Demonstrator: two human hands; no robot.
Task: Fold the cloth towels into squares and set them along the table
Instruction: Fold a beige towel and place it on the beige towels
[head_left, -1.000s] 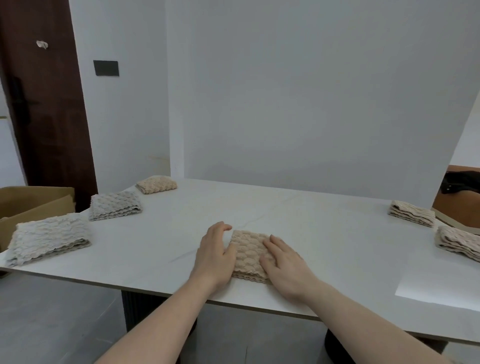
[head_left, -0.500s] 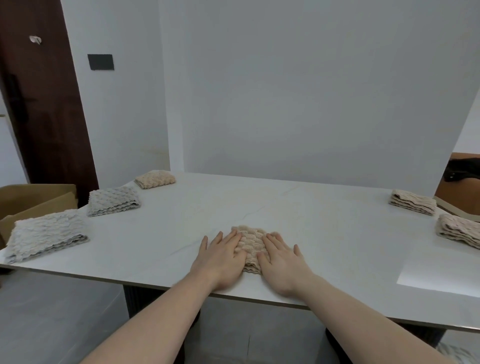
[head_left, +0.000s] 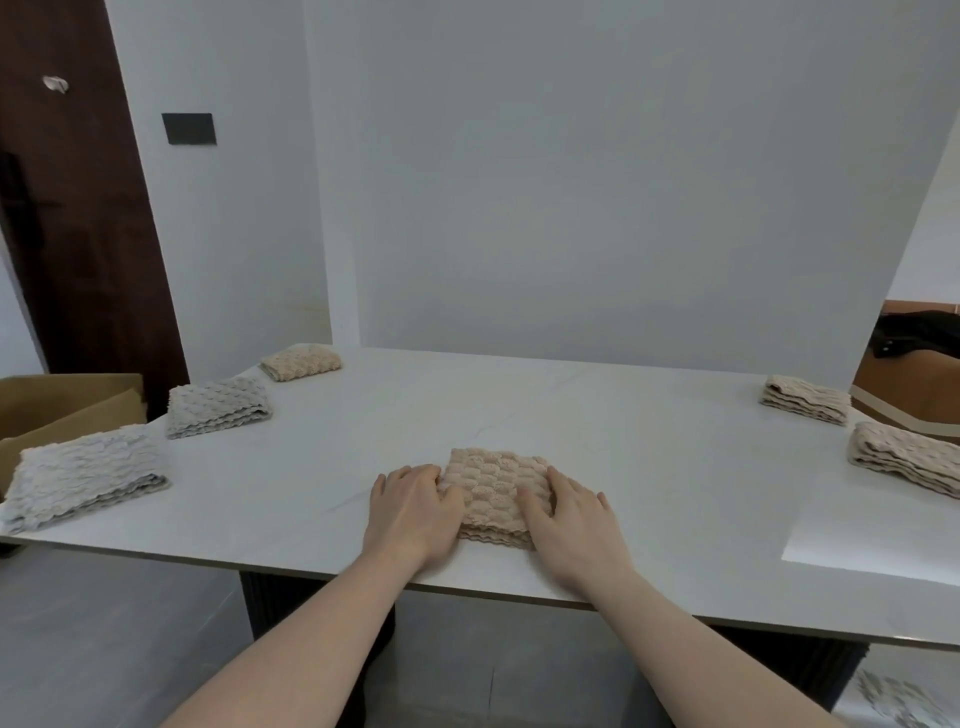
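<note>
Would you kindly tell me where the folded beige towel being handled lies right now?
In the head view the folded beige waffle-textured towel lies near the white table's front edge, centre, between the left hand and right hand.

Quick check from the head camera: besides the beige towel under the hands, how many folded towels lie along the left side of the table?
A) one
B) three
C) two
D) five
B: along the table's left side lie a far beige towel, a middle grey towel and a near grey towel; two more beige ones sit on the right side.
</note>
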